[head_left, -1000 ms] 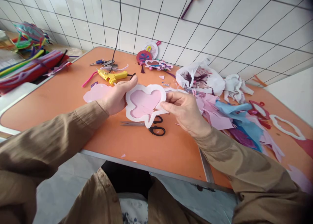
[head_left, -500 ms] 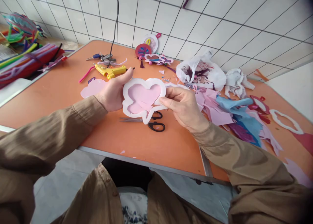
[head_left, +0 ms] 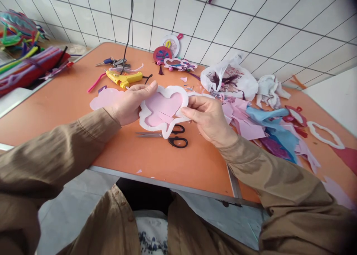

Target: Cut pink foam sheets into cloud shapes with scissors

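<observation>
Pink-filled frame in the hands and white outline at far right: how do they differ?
The pink-filled frame is held between the left hand and right hand; the white outline lies on the table. The pink-filled frame shows pink inside; the white outline shows orange through its opening. Both have wavy white edges.

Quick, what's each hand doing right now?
Left hand: closed on the white-edged pink piece, thumb at its upper left.
Right hand: closed, pinching that piece's right edge.

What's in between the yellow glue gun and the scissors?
In the head view, the left hand and the white-rimmed pink shape it holds come between the glue gun and the scissors.
</observation>
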Tool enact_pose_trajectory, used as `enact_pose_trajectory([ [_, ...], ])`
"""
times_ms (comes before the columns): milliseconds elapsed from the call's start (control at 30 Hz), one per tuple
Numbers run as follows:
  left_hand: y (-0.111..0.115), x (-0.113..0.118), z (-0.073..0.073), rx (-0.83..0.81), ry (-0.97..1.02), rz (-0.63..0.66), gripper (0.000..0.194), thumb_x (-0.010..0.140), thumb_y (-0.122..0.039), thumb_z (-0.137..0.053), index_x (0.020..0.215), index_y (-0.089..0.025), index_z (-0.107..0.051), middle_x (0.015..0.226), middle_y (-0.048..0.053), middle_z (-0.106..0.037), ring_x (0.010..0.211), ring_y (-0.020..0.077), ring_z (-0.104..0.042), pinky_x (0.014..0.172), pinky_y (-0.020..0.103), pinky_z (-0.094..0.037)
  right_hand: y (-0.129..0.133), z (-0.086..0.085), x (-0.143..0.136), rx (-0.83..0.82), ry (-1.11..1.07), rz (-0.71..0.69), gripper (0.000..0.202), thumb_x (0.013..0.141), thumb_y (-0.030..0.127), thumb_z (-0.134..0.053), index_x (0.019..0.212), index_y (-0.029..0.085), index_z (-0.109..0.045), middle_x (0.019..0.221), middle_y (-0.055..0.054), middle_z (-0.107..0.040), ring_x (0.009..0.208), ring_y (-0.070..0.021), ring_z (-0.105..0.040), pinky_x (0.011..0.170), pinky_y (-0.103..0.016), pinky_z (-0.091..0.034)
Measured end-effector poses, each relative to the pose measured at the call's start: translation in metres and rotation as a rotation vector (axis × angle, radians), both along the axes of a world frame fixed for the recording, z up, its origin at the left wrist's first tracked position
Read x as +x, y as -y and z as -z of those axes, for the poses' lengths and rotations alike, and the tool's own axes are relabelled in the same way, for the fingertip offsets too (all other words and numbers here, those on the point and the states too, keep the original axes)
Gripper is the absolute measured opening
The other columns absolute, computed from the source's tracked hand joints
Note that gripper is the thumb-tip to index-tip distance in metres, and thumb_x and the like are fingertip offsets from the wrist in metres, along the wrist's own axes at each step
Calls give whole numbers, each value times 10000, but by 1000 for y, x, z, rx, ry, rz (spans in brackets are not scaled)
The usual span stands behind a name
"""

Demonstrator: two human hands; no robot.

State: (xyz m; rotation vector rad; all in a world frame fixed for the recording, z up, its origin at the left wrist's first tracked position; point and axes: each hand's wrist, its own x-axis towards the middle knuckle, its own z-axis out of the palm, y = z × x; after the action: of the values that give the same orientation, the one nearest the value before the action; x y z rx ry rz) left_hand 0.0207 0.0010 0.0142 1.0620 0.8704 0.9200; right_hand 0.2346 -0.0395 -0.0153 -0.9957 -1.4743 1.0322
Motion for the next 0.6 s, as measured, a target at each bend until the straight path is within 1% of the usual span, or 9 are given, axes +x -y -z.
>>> enact_pose_trajectory([
  [133, 1, 1, -4, -45, -15, -37, 277, 1040, -268, -478, 875, -128, -650, 693, 6, -653, 826, 198, -766, 680, 230, -527, 1, -1, -2, -28, -16, -2, 72, 778, 303, -839, 759, 287, -771, 767, 30, -769, 695, -164, -723, 617, -335, -598],
  [267, 0, 1, -5, -83, -63, -35, 278, 1042, -267, -465, 970, -104, -678, 804, 30, -705, 992, 242, -764, 771, 267, -553, 0, 0, -3, -34, -22, 3, 110, 751, 304, -845, 710, 274, -748, 691, 40, -726, 609, -119, -656, 556, -297, -539],
  [367, -2, 1, -4, -92, -100, -52, 316, 1048, -280, -422, 1036, -108, -688, 863, 29, -714, 1051, 251, -759, 788, 274, -563, 0, 1, -3, -29, -15, 19, 114, 758, 300, -840, 712, 277, -738, 702, 37, -716, 620, -125, -646, 560, -299, -548],
  [467, -3, 1, -3, -84, -114, -62, 354, 1052, -282, -379, 1093, -111, -687, 913, 24, -713, 1099, 249, -746, 819, 285, -563, 0, 1, -3, -18, 16, 35, 114, 772, 302, -829, 719, 276, -732, 720, 30, -714, 677, -152, -676, 616, -327, -588],
  [533, -4, 0, -2, -76, -107, -54, 336, 1052, -279, -401, 1066, -104, -687, 912, 29, -713, 1097, 247, -743, 827, 285, -560, -1, 2, -2, -9, 34, 37, 108, 780, 288, -823, 723, 273, -733, 718, 30, -711, 696, -157, -692, 642, -336, -598],
  [600, -4, -1, 0, -61, -80, -38, 303, 1047, -281, -447, 1004, -99, -686, 881, 37, -710, 1066, 244, -745, 800, 268, -556, -1, 3, -1, 2, 42, 28, 103, 793, 267, -816, 728, 272, -736, 723, 33, -716, 704, -154, -702, 649, -333, -594],
])
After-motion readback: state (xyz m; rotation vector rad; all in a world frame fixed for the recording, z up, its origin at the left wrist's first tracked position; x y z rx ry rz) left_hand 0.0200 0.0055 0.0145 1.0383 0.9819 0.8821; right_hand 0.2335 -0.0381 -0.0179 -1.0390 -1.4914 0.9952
